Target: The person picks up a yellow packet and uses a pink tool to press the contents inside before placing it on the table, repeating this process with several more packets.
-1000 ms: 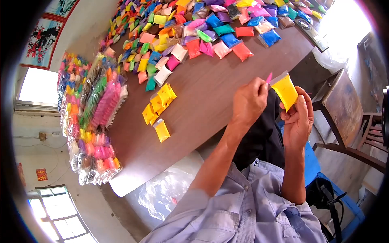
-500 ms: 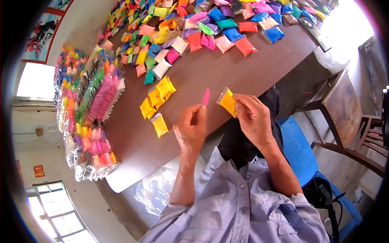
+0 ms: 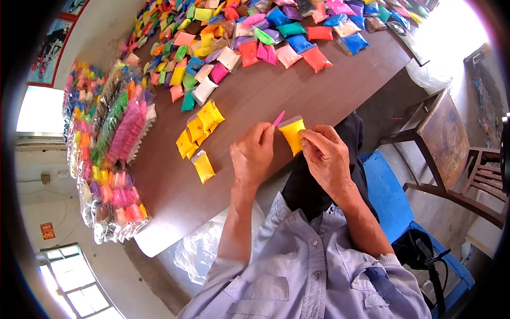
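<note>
Pinched in my closed left hand (image 3: 252,154) is a small pink blade-shaped tool (image 3: 279,117), its pointed end slanting up to the right. My right hand (image 3: 326,157) grips the right edge of a small yellow packet (image 3: 292,136) between thumb and fingers. The packet has a clear top strip, and the pink tip is close beside its upper left corner. Left of my hands, several similar yellow packets (image 3: 197,126) lie grouped on the brown table (image 3: 255,98), with one more yellow packet (image 3: 203,167) just below them.
A large heap of colourful packets (image 3: 249,53) covers the table's far side. Clear bags of colourful packets (image 3: 111,154) are stacked along the left edge. A blue seat (image 3: 390,191) and a wooden chair (image 3: 441,141) stand to the right.
The pink tool has tilted right and come closer to the yellow packet. My right hand has moved slightly left and turned the packet more upright. The view has shifted a little.
</note>
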Available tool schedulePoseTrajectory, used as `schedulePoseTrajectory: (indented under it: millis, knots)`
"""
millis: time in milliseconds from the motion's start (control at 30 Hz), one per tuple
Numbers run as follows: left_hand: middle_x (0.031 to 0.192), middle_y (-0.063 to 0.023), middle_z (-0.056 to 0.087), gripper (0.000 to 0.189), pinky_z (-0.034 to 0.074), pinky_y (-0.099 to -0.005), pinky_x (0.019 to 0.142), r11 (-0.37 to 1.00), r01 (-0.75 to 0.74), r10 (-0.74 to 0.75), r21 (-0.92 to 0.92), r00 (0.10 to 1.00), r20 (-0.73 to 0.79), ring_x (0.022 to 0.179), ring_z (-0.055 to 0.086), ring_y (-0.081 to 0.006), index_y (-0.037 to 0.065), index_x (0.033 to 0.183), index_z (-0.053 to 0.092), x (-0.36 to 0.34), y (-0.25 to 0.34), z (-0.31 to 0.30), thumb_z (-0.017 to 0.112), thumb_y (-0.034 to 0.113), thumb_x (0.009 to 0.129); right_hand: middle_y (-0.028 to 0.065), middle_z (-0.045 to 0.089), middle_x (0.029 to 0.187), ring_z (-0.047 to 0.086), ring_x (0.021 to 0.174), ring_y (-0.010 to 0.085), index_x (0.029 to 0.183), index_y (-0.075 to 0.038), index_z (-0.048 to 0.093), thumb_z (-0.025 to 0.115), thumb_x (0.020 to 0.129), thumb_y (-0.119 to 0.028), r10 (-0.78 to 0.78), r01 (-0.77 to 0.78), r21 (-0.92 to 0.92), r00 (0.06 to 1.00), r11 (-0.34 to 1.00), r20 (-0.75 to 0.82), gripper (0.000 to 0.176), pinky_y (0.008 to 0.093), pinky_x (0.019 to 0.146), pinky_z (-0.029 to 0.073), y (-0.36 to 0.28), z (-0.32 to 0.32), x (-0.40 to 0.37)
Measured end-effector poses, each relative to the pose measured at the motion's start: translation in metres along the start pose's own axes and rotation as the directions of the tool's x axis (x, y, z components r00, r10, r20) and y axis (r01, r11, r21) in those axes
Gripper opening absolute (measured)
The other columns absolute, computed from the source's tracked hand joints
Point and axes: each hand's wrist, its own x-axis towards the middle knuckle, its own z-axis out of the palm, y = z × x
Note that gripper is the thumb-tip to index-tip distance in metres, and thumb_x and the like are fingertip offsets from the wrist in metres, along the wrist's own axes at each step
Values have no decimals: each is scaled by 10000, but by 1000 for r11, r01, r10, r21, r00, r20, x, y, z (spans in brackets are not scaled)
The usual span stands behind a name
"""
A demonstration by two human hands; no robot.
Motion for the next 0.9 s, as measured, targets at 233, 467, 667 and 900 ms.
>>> schedulePoseTrajectory:
  millis: [233, 467, 667, 900]
  knots:
    - [905, -130, 751, 92, 570, -376, 663, 983, -158, 166, -95, 983, 83, 758, 736, -310, 35, 1001, 744, -7, 26, -3, 747, 117, 958, 148, 698, 1046, 742, 841, 291, 1004, -17, 780, 776, 874, 49, -35, 35, 33, 999, 999, -9, 146, 328, 730, 625, 3, -1, -2]
    - [923, -125, 741, 61, 567, -387, 664, 984, -171, 165, 56, 981, 102, 788, 733, -320, 44, 981, 727, 24, 7, 3, 744, 91, 946, 146, 695, 1035, 738, 832, 310, 985, -15, 770, 774, 863, 58, -50, 50, 39, 999, 998, 4, 142, 340, 729, 621, 1, -2, 2]
    - [914, -109, 732, 69, 566, -410, 670, 980, -197, 196, -13, 970, 144, 799, 723, -338, 66, 981, 722, 14, 27, -1, 728, 131, 959, 136, 702, 1027, 740, 825, 314, 981, -24, 768, 784, 852, 45, -54, 54, 30, 999, 998, -6, 147, 350, 722, 619, 4, -1, 0]
    - [900, -133, 737, 71, 562, -368, 648, 990, -143, 139, 7, 975, 173, 770, 731, -308, 50, 986, 735, 19, 17, -1, 748, 112, 953, 127, 696, 1026, 736, 816, 303, 980, -40, 763, 793, 849, 29, -93, 93, -19, 996, 995, 7, 151, 350, 713, 619, 3, -2, 1]
